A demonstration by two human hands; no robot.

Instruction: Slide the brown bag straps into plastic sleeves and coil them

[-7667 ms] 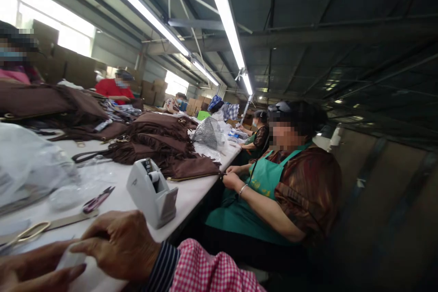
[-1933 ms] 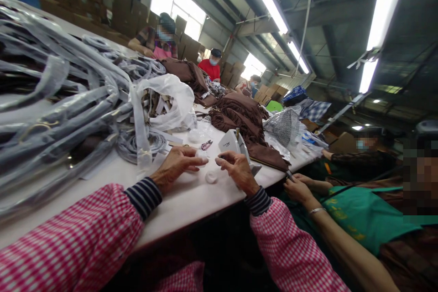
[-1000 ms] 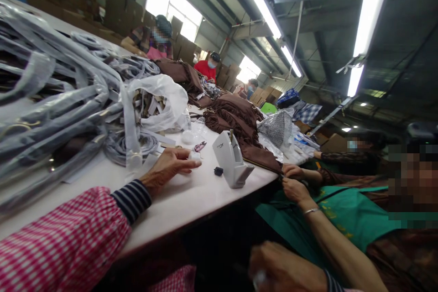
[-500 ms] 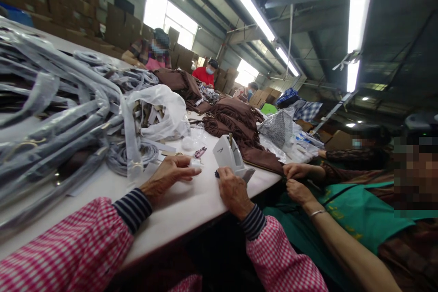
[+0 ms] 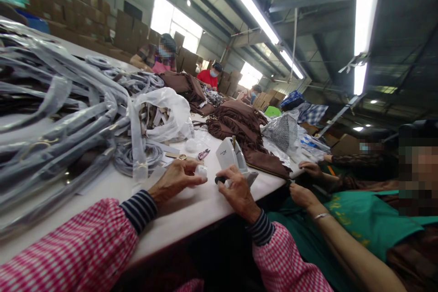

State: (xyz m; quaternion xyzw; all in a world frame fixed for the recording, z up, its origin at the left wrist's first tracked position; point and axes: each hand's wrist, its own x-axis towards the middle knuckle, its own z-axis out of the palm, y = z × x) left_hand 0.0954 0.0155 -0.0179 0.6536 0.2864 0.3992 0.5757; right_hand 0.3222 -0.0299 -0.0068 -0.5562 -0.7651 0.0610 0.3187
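Note:
My left hand (image 5: 178, 179) is over the white table (image 5: 191, 212), thumb and fingers closed on a small whitish, translucent piece (image 5: 201, 172), perhaps plastic. Between the thumb and fingers of my right hand (image 5: 239, 195) is a small black piece (image 5: 220, 179), its exact kind unclear. The two hands are a short way apart. Just behind my right hand stands a white box-like holder (image 5: 226, 154) with dark lettering, partly hidden by the fingers. Beyond my left hand lie a small pinkish tool (image 5: 203, 154) and a gold-coloured ring (image 5: 182, 157).
Plastic-wrapped straps (image 5: 85, 123) heap up on the left, beside a white plastic bag (image 5: 167, 123) of small pieces. Brown fringed bags (image 5: 236, 121) lie behind the holder. At right, a co-worker in a green apron (image 5: 362, 210) works close by; others sit farther back.
The view has shifted slightly, moving the scene rightward. My right fingers have opened out a little, showing more of the black piece. The whitish piece stays in my left hand.

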